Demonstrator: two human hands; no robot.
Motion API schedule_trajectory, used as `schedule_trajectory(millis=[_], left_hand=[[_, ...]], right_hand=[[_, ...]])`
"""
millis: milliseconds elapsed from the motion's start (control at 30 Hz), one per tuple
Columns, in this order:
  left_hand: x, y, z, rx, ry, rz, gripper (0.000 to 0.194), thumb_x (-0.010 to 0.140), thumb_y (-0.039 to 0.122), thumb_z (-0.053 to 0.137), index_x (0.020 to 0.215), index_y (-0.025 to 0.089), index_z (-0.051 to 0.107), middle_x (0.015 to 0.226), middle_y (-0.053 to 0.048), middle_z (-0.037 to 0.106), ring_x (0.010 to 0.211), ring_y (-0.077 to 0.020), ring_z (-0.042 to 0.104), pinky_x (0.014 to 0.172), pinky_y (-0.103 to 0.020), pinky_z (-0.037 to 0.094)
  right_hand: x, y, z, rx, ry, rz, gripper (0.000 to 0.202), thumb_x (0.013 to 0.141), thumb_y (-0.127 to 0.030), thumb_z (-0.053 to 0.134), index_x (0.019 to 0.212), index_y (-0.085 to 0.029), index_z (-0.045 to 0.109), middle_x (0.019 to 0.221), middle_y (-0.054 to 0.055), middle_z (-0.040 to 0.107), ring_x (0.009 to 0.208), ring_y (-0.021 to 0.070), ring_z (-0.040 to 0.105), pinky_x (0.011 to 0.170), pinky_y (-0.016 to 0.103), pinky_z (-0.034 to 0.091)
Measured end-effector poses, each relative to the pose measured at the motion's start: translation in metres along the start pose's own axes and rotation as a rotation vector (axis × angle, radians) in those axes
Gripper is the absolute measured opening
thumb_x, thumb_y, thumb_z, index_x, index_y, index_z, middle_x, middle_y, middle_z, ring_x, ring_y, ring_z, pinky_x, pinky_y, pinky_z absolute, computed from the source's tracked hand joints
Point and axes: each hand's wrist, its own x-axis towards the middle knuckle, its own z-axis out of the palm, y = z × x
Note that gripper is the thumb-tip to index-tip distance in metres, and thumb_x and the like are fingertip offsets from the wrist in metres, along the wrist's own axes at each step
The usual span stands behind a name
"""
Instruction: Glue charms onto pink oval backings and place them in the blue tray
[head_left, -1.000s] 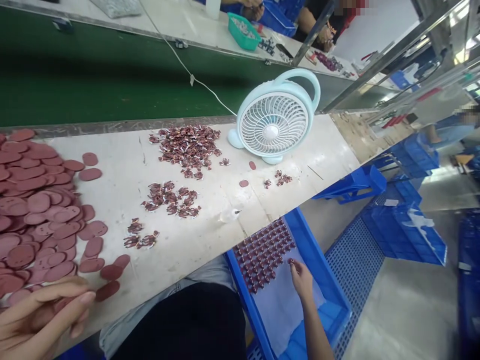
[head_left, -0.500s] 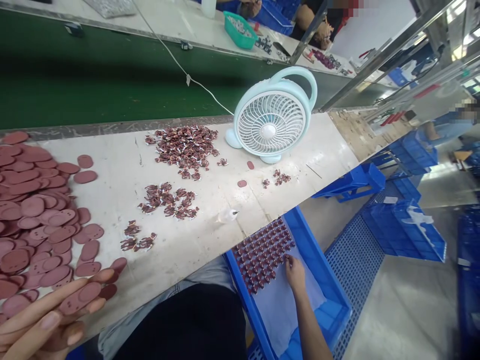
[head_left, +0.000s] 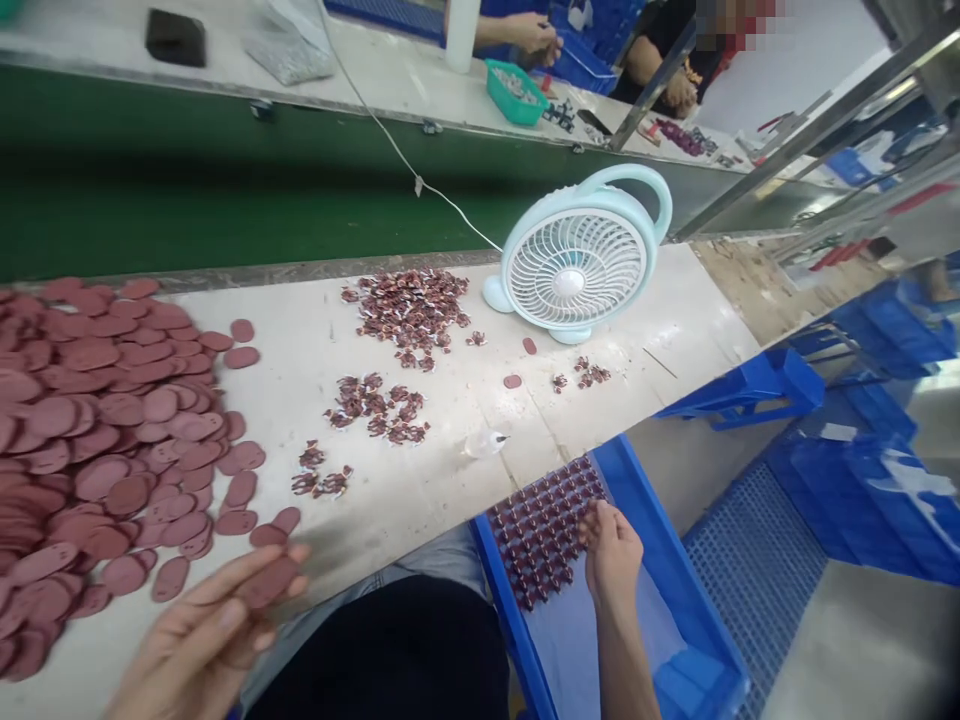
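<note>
My left hand point(head_left: 202, 635) hovers at the near edge of the white table point(head_left: 300, 370) with a reddish-brown oval piece point(head_left: 268, 582) lying across its fingertips. Just left of it spreads a big heap of the same oval pieces point(head_left: 97, 440). My right hand point(head_left: 613, 552) reaches down into a blue bin point(head_left: 675, 590) on my right, its fingers curled at the edge of rows of small dark-red parts point(head_left: 544, 525) laid on a pale sheet; whether it pinches one I cannot tell.
Loose piles of small dark-red parts point(head_left: 409, 310) lie mid-table, a pale blue desk fan point(head_left: 581, 260) stands at the far right. A green conveyor belt point(head_left: 187, 190) runs behind. Other people's hands work at the far bench by a teal tray point(head_left: 514, 90). Blue crates point(head_left: 847, 470) fill the floor.
My left hand lifted an oval piece off the heap and moved right with it. My right hand shifted up to the rows of parts in the bin. The view swung left.
</note>
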Motion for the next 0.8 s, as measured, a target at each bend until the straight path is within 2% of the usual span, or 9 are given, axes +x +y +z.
schedule_trajectory(millis=[100,167,267,333,433,567,633,733,800], left_hand=[[-0.015,-0.006,0.033,-0.086,-0.152,-0.029,0.035,0.071,0.034,0.094,0.103,0.025,0.084,0.118,-0.006,0.084,0.092,-0.0239,0.080,0.058,-0.016,0.059],[-0.023,-0.009,0.049,-0.109,-0.220,-0.046,0.035,0.072,0.033,0.093,0.105,0.023,0.084,0.120,-0.008,0.083,0.094,-0.0235,0.080,0.062,-0.017,0.060],[-0.031,-0.013,0.059,-0.135,-0.284,-0.062,0.035,0.073,0.034,0.093,0.105,0.021,0.084,0.117,-0.011,0.084,0.095,-0.0235,0.080,0.067,-0.019,0.062],[-0.033,-0.015,0.061,-0.157,-0.319,-0.062,0.034,0.074,0.033,0.093,0.105,0.020,0.084,0.116,-0.012,0.084,0.095,-0.0236,0.080,0.067,-0.019,0.062],[-0.033,-0.016,0.061,-0.197,-0.356,-0.074,0.033,0.076,0.031,0.092,0.106,0.020,0.084,0.117,-0.013,0.084,0.099,-0.0239,0.081,0.068,-0.018,0.062],[-0.029,-0.020,0.062,-0.246,-0.418,-0.081,0.032,0.079,0.029,0.090,0.109,0.020,0.083,0.119,-0.014,0.083,0.102,-0.0240,0.081,0.072,-0.018,0.062],[-0.027,-0.022,0.064,-0.262,-0.437,-0.081,0.032,0.080,0.030,0.089,0.110,0.020,0.083,0.119,-0.013,0.083,0.103,-0.0234,0.080,0.074,-0.017,0.062],[-0.028,-0.024,0.067,-0.270,-0.447,-0.078,0.034,0.080,0.032,0.090,0.111,0.021,0.083,0.117,-0.011,0.084,0.100,-0.0210,0.080,0.073,-0.016,0.062],[-0.030,-0.023,0.068,-0.266,-0.443,-0.066,0.035,0.079,0.033,0.090,0.111,0.022,0.083,0.116,-0.011,0.084,0.096,-0.0193,0.080,0.072,-0.016,0.061]], right_hand=[[-0.041,-0.028,0.058,0.230,-0.366,0.181,0.060,0.091,-0.077,0.051,0.084,-0.020,0.067,0.057,-0.009,0.041,0.043,0.0072,0.033,0.032,0.017,0.028],[-0.060,-0.047,0.094,0.326,-0.571,0.304,0.075,0.091,-0.083,0.041,0.098,-0.016,0.074,0.059,-0.008,0.041,0.042,0.0070,0.027,0.026,0.014,0.018],[-0.066,-0.069,0.138,0.456,-0.737,0.398,0.071,0.097,-0.075,0.040,0.112,-0.014,0.072,0.069,-0.006,0.047,0.048,0.0048,0.032,0.029,0.006,0.018],[-0.064,-0.081,0.157,0.532,-0.789,0.421,0.056,0.100,-0.065,0.045,0.107,-0.016,0.071,0.070,-0.007,0.047,0.049,0.0033,0.033,0.031,0.003,0.021],[-0.071,-0.095,0.168,0.604,-0.829,0.423,0.039,0.100,-0.056,0.054,0.095,-0.019,0.068,0.062,-0.010,0.045,0.042,0.0021,0.032,0.031,0.004,0.027],[-0.110,-0.098,0.157,0.606,-0.838,0.340,0.042,0.086,-0.064,0.070,0.100,-0.024,0.068,0.063,-0.007,0.062,0.034,0.0052,0.045,0.029,0.013,0.038],[-0.132,-0.092,0.151,0.537,-0.808,0.169,0.040,0.083,-0.062,0.075,0.102,-0.027,0.067,0.067,-0.005,0.068,0.034,0.0084,0.052,0.031,0.018,0.042],[-0.156,-0.075,0.150,0.401,-0.707,-0.215,0.025,0.089,-0.050,0.072,0.105,-0.032,0.065,0.069,-0.004,0.070,0.042,0.0134,0.061,0.042,0.026,0.053],[-0.163,-0.064,0.152,0.360,-0.660,-0.376,0.021,0.092,-0.043,0.066,0.111,-0.033,0.064,0.071,-0.003,0.070,0.048,0.0171,0.064,0.048,0.032,0.057]])
